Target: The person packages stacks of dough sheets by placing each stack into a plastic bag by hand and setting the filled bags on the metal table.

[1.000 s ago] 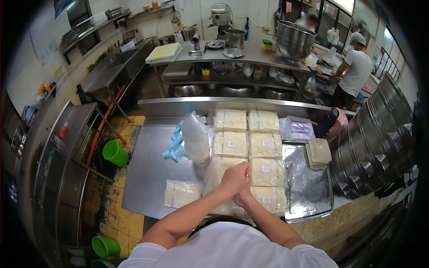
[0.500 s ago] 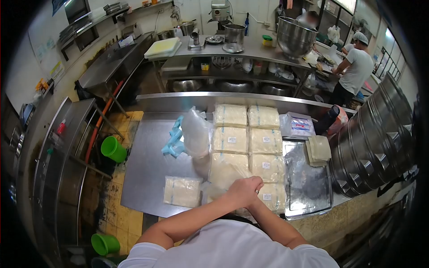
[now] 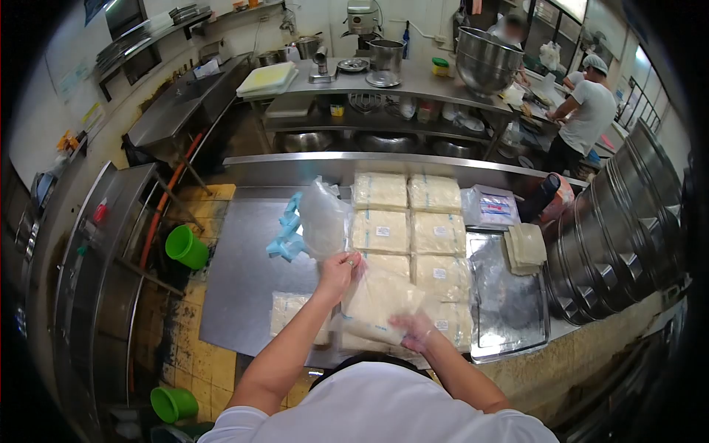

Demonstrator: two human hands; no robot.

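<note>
A clear bag of pale flat sheets (image 3: 380, 301) is tilted above the packs near the table's front edge. My left hand (image 3: 340, 275) grips its upper left corner. At its lower right is my right hand (image 3: 415, 329), slightly blurred, with the fingers against the plastic. Two columns of similar packs, some with a white label (image 3: 440, 230), lie beyond and to the right. One separate pack (image 3: 289, 310) lies left of the bag, partly behind my left forearm. Clear plastic bags (image 3: 323, 219) stand beyond my left hand, beside a blue crumpled strip (image 3: 286, 240).
A metal tray (image 3: 509, 314) with square pale sheets (image 3: 525, 247) lies right of the packs. Stacked steel steamers (image 3: 613, 229) stand at the far right. Green buckets (image 3: 187, 247) are on the floor at left. A person (image 3: 591, 103) works at the back right.
My hands were together over the packs; now they are apart. The left has moved up and left, the right down, and the filled bag is lifted and tilted between them.
</note>
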